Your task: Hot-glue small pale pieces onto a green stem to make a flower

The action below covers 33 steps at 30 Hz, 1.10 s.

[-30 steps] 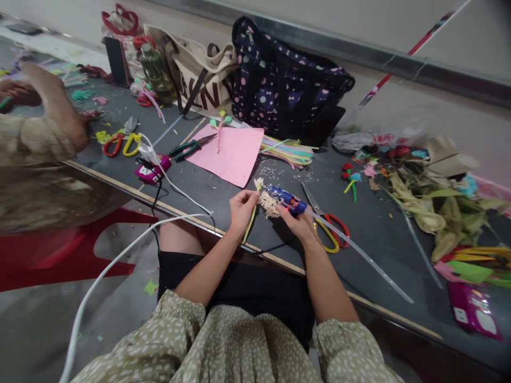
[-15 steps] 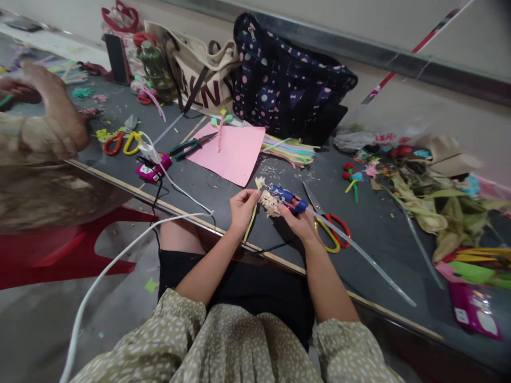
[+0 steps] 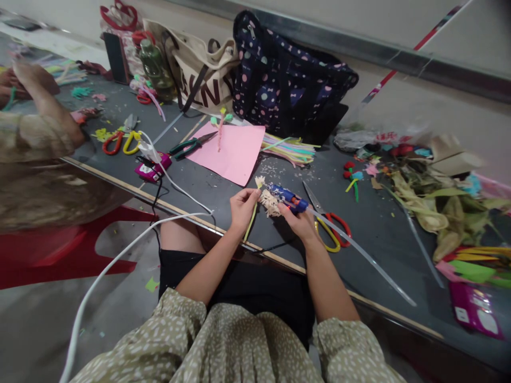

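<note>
My left hand (image 3: 244, 208) pinches a yellow-green pipe cleaner (image 3: 250, 226) topped with a small cream frilled tuft (image 3: 260, 182). In my right hand (image 3: 300, 221) is a blue glue gun (image 3: 288, 198), a long clear glue stick (image 3: 365, 254) jutting from its back. The gun's nozzle end is near the tuft. Between my hands hangs a cream fringed strip (image 3: 270, 202); which fingers hold it I cannot tell. Scissors (image 3: 328, 230) with red and yellow handles lie just right of my right hand.
Behind my hands lie a pink sheet (image 3: 235, 154), pliers (image 3: 194, 146) and a pipe-cleaner bundle (image 3: 289, 151). Bags (image 3: 275, 80) line the wall. Dried husks (image 3: 427, 197) lie right. A white cable (image 3: 120, 255) crosses the table edge at left, near a co-worker's arm (image 3: 51, 101).
My hands, the glue gun and the pipe cleaner look the same. At far left the co-worker's hands have moved slightly up and to the left.
</note>
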{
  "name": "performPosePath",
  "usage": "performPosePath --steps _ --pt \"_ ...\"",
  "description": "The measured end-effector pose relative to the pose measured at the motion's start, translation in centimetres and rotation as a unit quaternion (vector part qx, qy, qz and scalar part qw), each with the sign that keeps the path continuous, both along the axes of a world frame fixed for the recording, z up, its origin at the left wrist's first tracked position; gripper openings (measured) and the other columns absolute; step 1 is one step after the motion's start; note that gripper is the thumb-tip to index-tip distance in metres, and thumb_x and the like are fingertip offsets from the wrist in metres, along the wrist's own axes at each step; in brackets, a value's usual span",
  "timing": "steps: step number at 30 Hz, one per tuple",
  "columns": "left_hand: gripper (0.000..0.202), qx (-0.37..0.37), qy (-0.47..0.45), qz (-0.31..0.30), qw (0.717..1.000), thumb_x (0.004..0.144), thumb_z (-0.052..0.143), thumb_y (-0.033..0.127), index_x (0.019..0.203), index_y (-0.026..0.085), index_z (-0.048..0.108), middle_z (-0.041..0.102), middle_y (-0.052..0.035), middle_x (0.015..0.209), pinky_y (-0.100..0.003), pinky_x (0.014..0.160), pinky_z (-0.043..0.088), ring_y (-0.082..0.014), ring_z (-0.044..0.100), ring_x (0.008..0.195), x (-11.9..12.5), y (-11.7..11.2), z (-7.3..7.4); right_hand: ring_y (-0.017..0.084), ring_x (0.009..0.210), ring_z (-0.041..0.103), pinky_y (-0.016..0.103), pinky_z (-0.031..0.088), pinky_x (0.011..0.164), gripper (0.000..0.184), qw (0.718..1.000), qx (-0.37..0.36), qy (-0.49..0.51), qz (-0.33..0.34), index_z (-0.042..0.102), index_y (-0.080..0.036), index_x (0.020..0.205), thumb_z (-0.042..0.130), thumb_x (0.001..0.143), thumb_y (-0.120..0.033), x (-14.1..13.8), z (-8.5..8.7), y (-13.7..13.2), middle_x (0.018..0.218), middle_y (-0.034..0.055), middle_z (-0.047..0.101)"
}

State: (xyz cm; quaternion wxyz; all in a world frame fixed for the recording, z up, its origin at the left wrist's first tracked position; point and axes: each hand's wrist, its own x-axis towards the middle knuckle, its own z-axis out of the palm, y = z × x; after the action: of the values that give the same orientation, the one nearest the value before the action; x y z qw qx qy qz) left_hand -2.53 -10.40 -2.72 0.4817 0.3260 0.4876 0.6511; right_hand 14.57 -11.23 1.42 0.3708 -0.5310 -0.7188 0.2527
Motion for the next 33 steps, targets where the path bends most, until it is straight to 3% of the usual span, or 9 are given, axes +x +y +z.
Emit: performPosePath --steps 33 --pt "0.032 0.0 0.006 0.007 1.0 0.074 0.078 0.047 0.075 0.016 0.074 0.063 -0.0003 0.062 -0.021 0.051 0.038 -0.0093 0.05 0.055 -0.01 -0.07 0.2 0.024 0.076 0.068 0.037 0.055 0.075 0.031 1.0 -0.019 -0.002 -0.003 0.071 -0.023 0.092 0.059 0.088 -0.051 0.28 -0.57 -0.06 0.081 0.0036 0.073"
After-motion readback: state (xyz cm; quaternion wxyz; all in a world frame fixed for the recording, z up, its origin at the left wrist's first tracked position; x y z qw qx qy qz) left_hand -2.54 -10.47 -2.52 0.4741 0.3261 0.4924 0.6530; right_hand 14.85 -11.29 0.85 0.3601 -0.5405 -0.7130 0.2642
